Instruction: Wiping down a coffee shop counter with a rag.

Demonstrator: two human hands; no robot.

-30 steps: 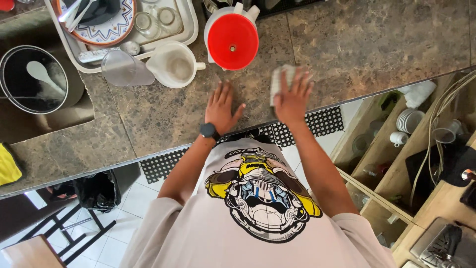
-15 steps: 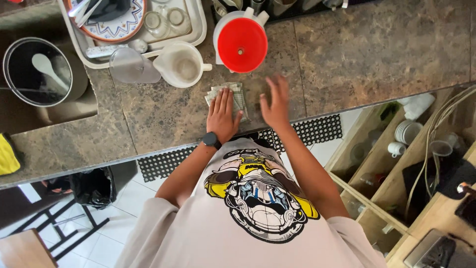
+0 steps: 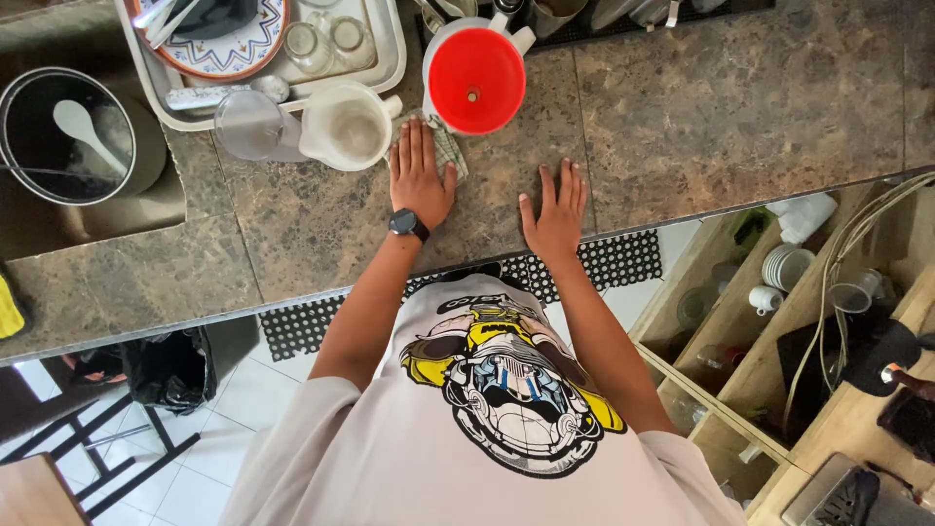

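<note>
Since half a second ago the left hand (image 3: 421,177) has pushed the cloth (image 3: 443,146) up and away across the counter, right to the foot of the red funnel (image 3: 474,80), while the right hand (image 3: 556,210) has dropped back toward the near edge.

Head view, the only one: the left hand lies flat, palm down, fingers straight and close together, pressing on the checked cloth; only a strip of cloth peeks out beside the fingertips and along the thumb side. A dark watch (image 3: 409,224) sits on that wrist. The right hand is also flat on the bare stone counter (image 3: 740,107), fingers slightly fanned, holding nothing, well apart from the cloth.

The cloth lies between the white jug (image 3: 348,127) on its left and the funnel, which sits in a white pitcher just above it. A clear glass (image 3: 245,127) lies beside the jug. Behind them a white tray (image 3: 390,58) carries a patterned plate (image 3: 229,49) and small jars. Far left, a dark pot (image 3: 58,136) holds a white spoon.
</note>
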